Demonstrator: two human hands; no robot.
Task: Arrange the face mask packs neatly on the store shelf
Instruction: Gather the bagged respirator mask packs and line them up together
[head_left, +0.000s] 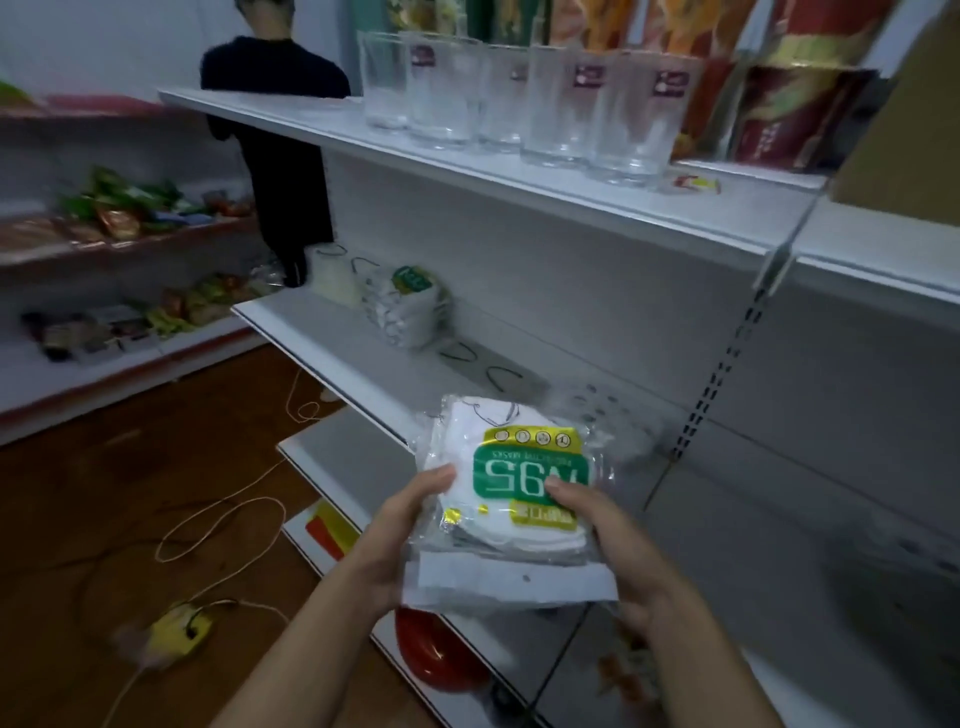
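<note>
Gripping a mask pack (511, 499), left hand (400, 540) and right hand (613, 545) curl their fingers (441, 477) round its sides before the shelf (332, 338); stacked packs (408, 306) sit further left, glasses (519, 98) above.

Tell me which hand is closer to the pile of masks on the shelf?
Left. The left hand grips the left edge of the held pack, the side facing the pile farther back on the shelf; the right hand grips its right edge, farther from the pile.
</note>
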